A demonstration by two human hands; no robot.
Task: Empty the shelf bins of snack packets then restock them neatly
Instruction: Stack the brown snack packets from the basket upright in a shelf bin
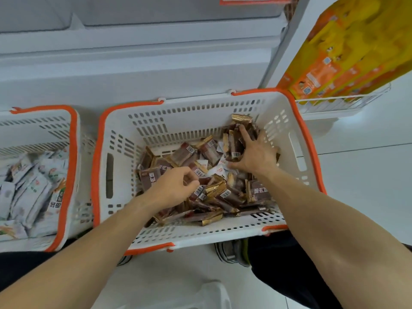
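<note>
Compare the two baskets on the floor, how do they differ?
The middle basket holds brown and gold packets; the left basket holds pale white and green packets. Both hands, left hand and right hand, reach into the middle one, none into the left. Both baskets are white with orange rims.
</note>
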